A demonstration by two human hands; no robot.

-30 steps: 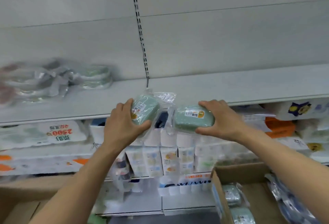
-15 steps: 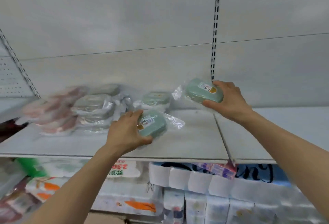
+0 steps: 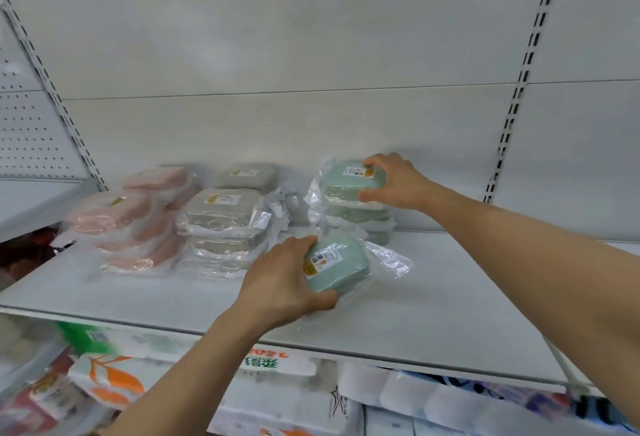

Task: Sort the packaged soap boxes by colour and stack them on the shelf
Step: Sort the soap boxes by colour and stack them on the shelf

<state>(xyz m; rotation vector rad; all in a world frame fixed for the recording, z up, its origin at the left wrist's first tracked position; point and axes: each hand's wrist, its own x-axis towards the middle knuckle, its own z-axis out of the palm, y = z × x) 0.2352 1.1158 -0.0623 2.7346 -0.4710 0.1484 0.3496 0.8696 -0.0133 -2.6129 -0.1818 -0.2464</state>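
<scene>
On the white shelf (image 3: 433, 318) stand three groups of plastic-wrapped soap boxes: pink stacks (image 3: 128, 217) at the left, grey stacks (image 3: 221, 217) in the middle, a green stack (image 3: 353, 217) at the right. My right hand (image 3: 394, 181) grips a green soap box (image 3: 349, 176) lying on top of the green stack. My left hand (image 3: 280, 283) holds a second green soap box (image 3: 334, 264) just in front of that stack, low over the shelf; whether it touches the board is unclear.
The shelf's back panel (image 3: 311, 55) rises behind the stacks, with slotted uprights (image 3: 519, 89) at right and left. Below the shelf lie packs of tissue and toilet rolls (image 3: 391, 397). Bare shelf board stretches to the right of the green stack.
Both hands have carried their green boxes forward to the shelf. The right one now sits on the green stack; the left one has come down in front of it.
</scene>
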